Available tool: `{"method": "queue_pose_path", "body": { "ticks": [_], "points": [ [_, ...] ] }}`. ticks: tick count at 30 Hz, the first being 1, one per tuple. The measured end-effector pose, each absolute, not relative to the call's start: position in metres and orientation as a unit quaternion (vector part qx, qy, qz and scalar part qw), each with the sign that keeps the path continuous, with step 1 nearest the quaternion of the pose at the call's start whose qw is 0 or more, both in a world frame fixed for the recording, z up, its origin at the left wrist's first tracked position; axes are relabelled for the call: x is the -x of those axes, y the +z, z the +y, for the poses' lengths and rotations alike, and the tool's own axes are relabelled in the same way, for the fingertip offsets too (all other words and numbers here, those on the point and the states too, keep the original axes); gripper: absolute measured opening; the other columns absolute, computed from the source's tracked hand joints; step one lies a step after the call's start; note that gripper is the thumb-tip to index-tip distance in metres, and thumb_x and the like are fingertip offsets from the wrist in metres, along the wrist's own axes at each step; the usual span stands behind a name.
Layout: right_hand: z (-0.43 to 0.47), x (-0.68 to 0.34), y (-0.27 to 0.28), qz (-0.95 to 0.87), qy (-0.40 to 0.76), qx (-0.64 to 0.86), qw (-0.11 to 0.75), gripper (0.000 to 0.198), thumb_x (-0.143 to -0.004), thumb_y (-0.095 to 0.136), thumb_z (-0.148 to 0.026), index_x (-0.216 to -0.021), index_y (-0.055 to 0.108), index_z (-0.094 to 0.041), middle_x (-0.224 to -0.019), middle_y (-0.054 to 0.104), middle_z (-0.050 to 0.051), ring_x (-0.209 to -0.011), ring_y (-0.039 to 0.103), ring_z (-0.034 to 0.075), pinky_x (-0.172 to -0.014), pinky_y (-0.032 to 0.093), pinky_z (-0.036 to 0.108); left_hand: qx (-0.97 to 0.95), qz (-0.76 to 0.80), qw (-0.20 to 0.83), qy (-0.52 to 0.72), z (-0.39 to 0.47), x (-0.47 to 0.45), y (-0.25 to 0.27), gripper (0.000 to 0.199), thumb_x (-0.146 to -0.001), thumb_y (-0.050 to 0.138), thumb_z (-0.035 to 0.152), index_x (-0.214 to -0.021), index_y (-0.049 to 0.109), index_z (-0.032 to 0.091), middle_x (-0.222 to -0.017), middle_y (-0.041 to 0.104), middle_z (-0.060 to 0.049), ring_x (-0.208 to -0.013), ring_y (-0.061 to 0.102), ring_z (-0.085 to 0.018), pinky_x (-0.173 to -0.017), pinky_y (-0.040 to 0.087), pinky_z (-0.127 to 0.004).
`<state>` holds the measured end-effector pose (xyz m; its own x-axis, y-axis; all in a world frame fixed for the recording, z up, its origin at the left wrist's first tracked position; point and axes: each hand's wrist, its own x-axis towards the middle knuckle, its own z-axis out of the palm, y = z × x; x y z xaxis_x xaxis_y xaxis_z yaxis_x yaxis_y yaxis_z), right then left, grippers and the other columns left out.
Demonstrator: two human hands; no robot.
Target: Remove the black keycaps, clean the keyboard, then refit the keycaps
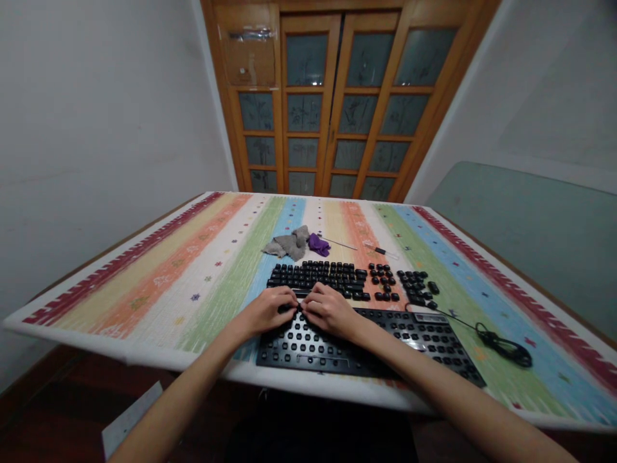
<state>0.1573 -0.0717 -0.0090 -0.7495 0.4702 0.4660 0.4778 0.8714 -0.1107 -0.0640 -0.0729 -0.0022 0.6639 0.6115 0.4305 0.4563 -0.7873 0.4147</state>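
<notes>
Keyboard base lies near the front edge of a striped tablecloth, both hands at its far left part. Left hand and right hand curl inward, nearly meeting; I cannot tell whether they pinch anything. Loose black keycaps sit in rows just beyond, with gray cloth and purple cloth behind.

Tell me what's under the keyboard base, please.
The keyboard base lies on a striped cloth, which shows past its edges. The patch directly beneath is covered, so whether anything else is there can't be seen.
</notes>
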Motion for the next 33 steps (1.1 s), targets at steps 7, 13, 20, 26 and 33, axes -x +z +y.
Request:
{"method": "queue_pose_path", "body": {
  "ticks": [7,13,20,26,33],
  "points": [
    [-0.067,-0.162,0.008,-0.934,0.078,0.259,0.232,0.019,-0.093,0.057,-0.025,-0.088,0.074,-0.018,-0.091,0.071,0.008,-0.091,0.055,0.022,-0.084,0.048,0.037,-0.896,0.299,0.155,0.290,-0.073,0.065,-0.002,0.010,-0.085,0.060,0.012,-0.083,0.070,0.017,-0.094,0.071,-0.006,-0.086,0.066,-0.016,-0.080,0.053,-0.028],
    [-0.006,-0.176,0.005,-0.879,0.065,0.368,0.296,0.017,-0.090,0.058,-0.018,-0.097,0.074,-0.018,-0.096,0.072,0.009,-0.097,0.057,0.024,-0.090,0.045,0.041,-0.888,0.299,0.179,0.301,-0.075,0.066,-0.001,0.010,-0.088,0.059,0.015,-0.085,0.069,0.017,-0.094,0.071,-0.005,-0.087,0.067,-0.016,-0.082,0.053,-0.029],
    [0.052,-0.180,0.003,-0.868,0.062,0.425,0.248,0.019,-0.089,0.061,-0.017,-0.102,0.075,-0.016,-0.103,0.073,0.010,-0.099,0.060,0.024,-0.093,0.043,0.040,-0.898,0.306,0.143,0.280,-0.076,0.063,0.004,0.013,-0.087,0.058,0.013,-0.081,0.068,0.017,-0.089,0.069,-0.006,-0.091,0.060,-0.019,-0.083,0.051,-0.033],
    [0.070,-0.168,0.003,-0.895,0.075,0.399,0.185,0.016,-0.090,0.065,-0.024,-0.097,0.079,-0.021,-0.096,0.075,0.008,-0.091,0.062,0.023,-0.088,0.043,0.036,-0.917,0.312,0.101,0.228,-0.075,0.061,0.008,0.013,-0.083,0.059,0.011,-0.076,0.067,0.017,-0.085,0.068,-0.005,-0.089,0.056,-0.020,-0.081,0.047,-0.033],
    [0.082,-0.161,-0.002,-0.903,0.066,0.396,0.153,0.011,-0.085,0.070,-0.020,-0.090,0.080,-0.020,-0.084,0.074,0.008,-0.082,0.061,0.022,-0.077,0.043,0.032,-0.905,0.318,0.140,0.246,-0.072,0.062,0.010,0.012,-0.077,0.060,0.011,-0.076,0.069,0.018,-0.083,0.069,-0.005,-0.091,0.056,-0.022,-0.082,0.049,-0.034]
  ]
}}
